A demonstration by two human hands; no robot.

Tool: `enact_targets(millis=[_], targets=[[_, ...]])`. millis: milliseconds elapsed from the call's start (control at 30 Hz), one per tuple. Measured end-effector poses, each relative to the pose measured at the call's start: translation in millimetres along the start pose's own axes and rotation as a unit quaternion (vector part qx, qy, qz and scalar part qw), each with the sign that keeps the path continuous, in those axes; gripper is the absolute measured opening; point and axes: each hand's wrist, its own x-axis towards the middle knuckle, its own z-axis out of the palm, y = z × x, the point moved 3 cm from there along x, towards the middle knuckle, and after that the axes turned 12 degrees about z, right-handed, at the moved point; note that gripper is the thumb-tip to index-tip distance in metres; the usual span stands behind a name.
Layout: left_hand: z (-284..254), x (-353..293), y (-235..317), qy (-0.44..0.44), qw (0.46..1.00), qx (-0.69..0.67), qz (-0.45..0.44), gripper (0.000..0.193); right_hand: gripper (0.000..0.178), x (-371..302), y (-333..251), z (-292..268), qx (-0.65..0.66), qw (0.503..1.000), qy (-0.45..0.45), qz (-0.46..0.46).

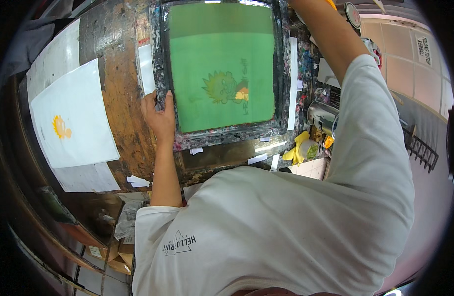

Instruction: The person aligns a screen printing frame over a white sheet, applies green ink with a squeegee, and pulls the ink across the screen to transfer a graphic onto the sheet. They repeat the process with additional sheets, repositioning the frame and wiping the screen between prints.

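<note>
A screen printing frame with green mesh lies on the stained worktable. Its mesh bears a spiky-haired cartoon figure, part of it showing orange. My left hand grips the frame's ink-crusted left side, thumb on top and fingers along the outer edge. Stretching toward the far right, my right arm leaves the picture at the top, so that hand is out of sight. Left of the frame lies a white sheet with a small orange and yellow print.
At the right stand a metal can and a clear cup beside a yellow cloth. Another can is at the far right. White tape strips edge the frame. Cardboard boxes sit below at the left.
</note>
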Motion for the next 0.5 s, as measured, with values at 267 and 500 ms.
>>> enact_targets(millis=[267, 500], targets=[[8.5, 9.0, 3.1, -0.016, 1.0, -0.013, 0.009, 0.039, 0.022, 49.1, 82.3, 114.0, 0.417, 0.821, -0.036, 0.389], [-6.0, -3.9, 1.2, 0.012, 0.999, 0.027, -0.016, 0.039, 0.031, -0.3, -16.0, 2.8, 0.036, 0.995, 0.052, 0.081]])
